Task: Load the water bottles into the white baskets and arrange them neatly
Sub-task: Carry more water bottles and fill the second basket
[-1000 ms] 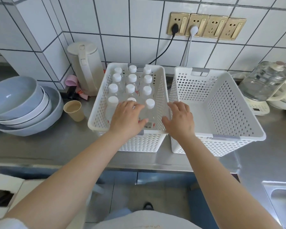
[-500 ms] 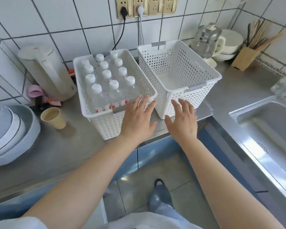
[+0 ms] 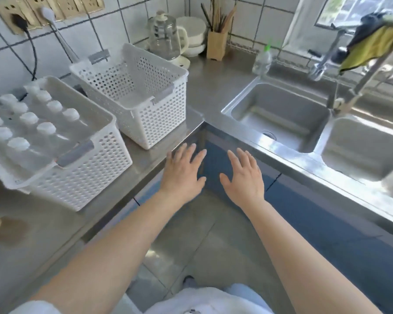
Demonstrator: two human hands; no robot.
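Two white perforated baskets stand on the steel counter. The left basket (image 3: 82,177) holds several clear water bottles (image 3: 45,129) with white caps, standing upright in rows. The right basket (image 3: 145,123) holds nothing that I can see. My left hand (image 3: 183,175) hovers with fingers spread over the counter's inner corner, right of the full basket. My right hand (image 3: 243,177) is spread flat beside it, in front of the blue cabinet front. Both hands hold nothing and touch neither basket.
A double steel sink (image 3: 281,118) fills the right side, with a tap and a yellow cloth (image 3: 372,46) above it. Behind stand a glass kettle (image 3: 163,39), white bowls, a wooden utensil holder (image 3: 216,45) and a small bottle (image 3: 261,62). Plugs and cables hang on the wall at the left.
My view has swung to the right toward the sink. Both hands have come off the baskets and drawn back to the counter corner, fingers spread.
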